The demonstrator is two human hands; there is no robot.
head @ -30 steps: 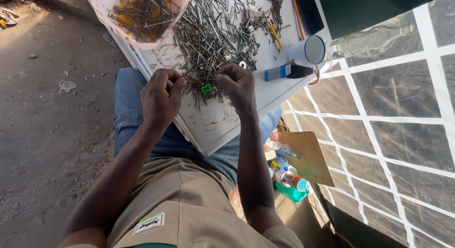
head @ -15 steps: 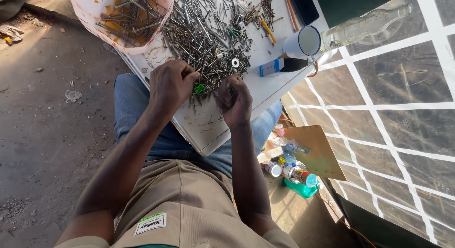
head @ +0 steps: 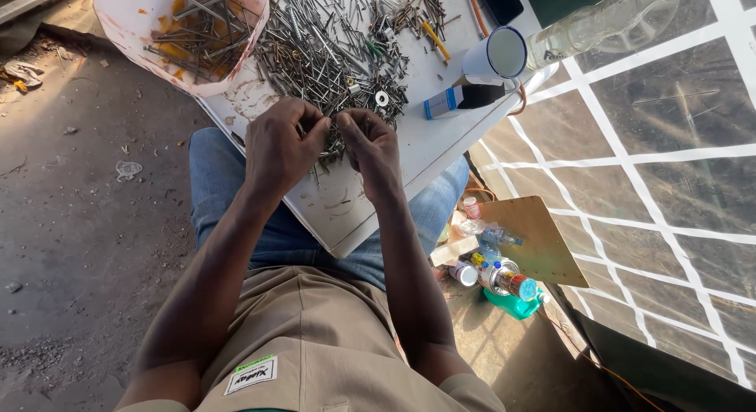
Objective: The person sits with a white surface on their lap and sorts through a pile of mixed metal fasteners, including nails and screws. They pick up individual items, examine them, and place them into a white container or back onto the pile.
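The person sits with a white board serving as a tabletop point(head: 346, 215) across the knees, and both hands have drawn together at the near edge of the heap of nails point(head: 331, 53). A second ago the hands were set a little apart with a small green piece showing between them; now that piece is out of sight and the fingertips nearly meet. The left hand point(head: 277, 144) is curled, its fingers pinching at a few thin nails. The right hand point(head: 370, 144) faces it, thumb and forefinger closed on what looks like the same small bundle, though what exactly sits between them is too small to tell. The view has also shifted, so the heap and the pink tub point(head: 134, 42) holding more nails lie closer to the top edge of the frame.

Judging by this, the sorting has gone from raking through the heap to picking out single pieces, right at its near edge.

Past the heap stand a white enamel cup point(head: 496, 57) and a small blue and white box point(head: 445, 103); a silver washer point(head: 382, 98) lies just beside the nails. A wooden board point(head: 535, 239) and small cans point(head: 508, 282) rest on the ground to the right.
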